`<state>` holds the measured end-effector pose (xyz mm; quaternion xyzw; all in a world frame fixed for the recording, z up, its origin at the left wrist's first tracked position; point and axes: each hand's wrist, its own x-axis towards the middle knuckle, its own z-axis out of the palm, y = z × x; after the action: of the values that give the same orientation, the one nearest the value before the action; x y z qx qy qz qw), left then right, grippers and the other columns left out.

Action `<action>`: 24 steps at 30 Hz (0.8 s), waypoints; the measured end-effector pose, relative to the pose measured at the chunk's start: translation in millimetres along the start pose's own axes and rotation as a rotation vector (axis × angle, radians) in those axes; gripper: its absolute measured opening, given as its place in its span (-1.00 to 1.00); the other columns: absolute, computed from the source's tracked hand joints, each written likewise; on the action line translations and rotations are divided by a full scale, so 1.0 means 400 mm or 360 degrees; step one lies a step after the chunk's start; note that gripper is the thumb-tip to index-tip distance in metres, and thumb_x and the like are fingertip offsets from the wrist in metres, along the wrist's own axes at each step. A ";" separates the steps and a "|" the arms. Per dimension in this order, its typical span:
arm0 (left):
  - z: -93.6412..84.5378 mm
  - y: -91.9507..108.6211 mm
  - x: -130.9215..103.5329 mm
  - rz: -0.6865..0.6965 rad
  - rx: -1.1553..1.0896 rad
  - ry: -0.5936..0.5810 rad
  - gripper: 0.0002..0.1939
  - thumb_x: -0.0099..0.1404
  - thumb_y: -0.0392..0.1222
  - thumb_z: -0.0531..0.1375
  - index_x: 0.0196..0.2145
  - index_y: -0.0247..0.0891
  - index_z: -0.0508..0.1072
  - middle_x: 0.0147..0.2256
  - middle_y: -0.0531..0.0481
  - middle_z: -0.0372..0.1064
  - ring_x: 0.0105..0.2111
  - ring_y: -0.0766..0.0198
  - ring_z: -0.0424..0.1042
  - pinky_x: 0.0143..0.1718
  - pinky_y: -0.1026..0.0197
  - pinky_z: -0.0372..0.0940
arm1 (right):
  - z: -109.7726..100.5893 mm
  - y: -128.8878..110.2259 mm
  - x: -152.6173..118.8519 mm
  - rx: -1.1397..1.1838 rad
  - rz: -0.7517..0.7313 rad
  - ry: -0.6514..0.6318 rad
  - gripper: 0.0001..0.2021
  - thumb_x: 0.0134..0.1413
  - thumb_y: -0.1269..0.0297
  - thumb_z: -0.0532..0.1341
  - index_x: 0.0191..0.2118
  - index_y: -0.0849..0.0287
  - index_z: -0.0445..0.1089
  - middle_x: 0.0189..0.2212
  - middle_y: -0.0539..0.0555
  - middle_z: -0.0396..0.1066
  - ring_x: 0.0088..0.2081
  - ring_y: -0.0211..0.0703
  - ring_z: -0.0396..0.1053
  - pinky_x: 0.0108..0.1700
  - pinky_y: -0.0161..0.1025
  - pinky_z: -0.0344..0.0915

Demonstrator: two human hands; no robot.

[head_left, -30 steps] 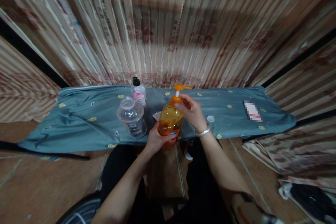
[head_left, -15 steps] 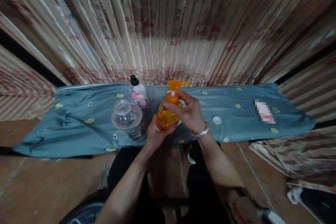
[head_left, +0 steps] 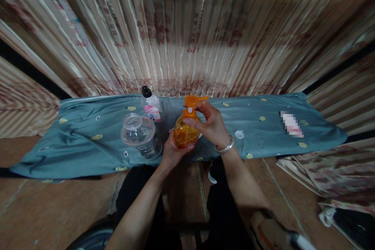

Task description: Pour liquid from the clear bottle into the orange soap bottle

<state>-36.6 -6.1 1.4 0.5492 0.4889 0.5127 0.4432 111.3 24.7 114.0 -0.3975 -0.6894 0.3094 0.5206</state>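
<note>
An orange pump bottle (head_left: 185, 134) of amber liquid stands upright between my hands, above the near part of the table. Its pump head is raised, with the spout toward the right. My left hand (head_left: 173, 150) is wrapped round the lower left side of the bottle. My right hand (head_left: 212, 123), with a silver bangle at the wrist, grips the bottle's orange collar, thumb in front; some of its fingers are hidden behind. Left of the bottle are a clear plastic jar (head_left: 137, 133) and a pump bottle with a black top and pink label (head_left: 152, 107).
A teal patterned cloth (head_left: 79, 133) covers the long narrow table. A blurred-out flat item (head_left: 291, 124) lies at the right. Pleated curtains (head_left: 181, 27) hang behind the table, and dark frame bars (head_left: 340, 72) run along both sides.
The whole view has shifted slightly. My right hand has moved up a little toward the pump head, and the spout has turned slightly. My left hand keeps its hold.
</note>
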 end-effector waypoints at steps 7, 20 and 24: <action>0.000 0.000 -0.002 0.0009 0.0011 0.0000 -0.34 -0.13 -0.10 0.45 -0.07 -0.25 0.34 -0.14 -0.13 0.47 -0.14 0.01 0.48 -0.09 -0.03 0.33 | -0.006 -0.013 -0.004 -0.0120 -0.0006 -0.0074 -0.50 -0.13 -0.03 0.39 -0.08 0.07 0.35 -0.11 0.04 0.43 -0.04 -0.05 0.39 0.08 -0.09 0.28; 0.002 -0.013 -0.002 -0.0004 -0.0029 -0.0022 -0.33 -0.13 -0.09 0.45 -0.06 -0.27 0.33 -0.14 -0.14 0.47 -0.14 0.01 0.48 -0.09 -0.03 0.33 | -0.002 -0.011 -0.008 -0.0075 0.0026 -0.0063 -0.44 -0.17 -0.07 0.39 -0.04 0.06 0.36 -0.07 0.06 0.42 0.00 -0.01 0.36 0.11 -0.06 0.25; 0.003 -0.016 -0.002 -0.0002 -0.0022 -0.0006 -0.32 -0.14 -0.10 0.46 -0.06 -0.26 0.33 -0.13 -0.14 0.46 -0.13 0.01 0.47 -0.07 -0.03 0.32 | -0.003 -0.012 -0.009 -0.0058 0.0031 0.0006 -0.54 -0.13 -0.05 0.38 -0.12 0.06 0.38 -0.14 0.05 0.44 -0.05 -0.04 0.39 0.09 -0.06 0.27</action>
<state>-35.9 -6.0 -5.2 0.5468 0.4849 0.5147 0.4483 112.1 19.3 116.8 -0.4140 -0.6900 0.3012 0.5116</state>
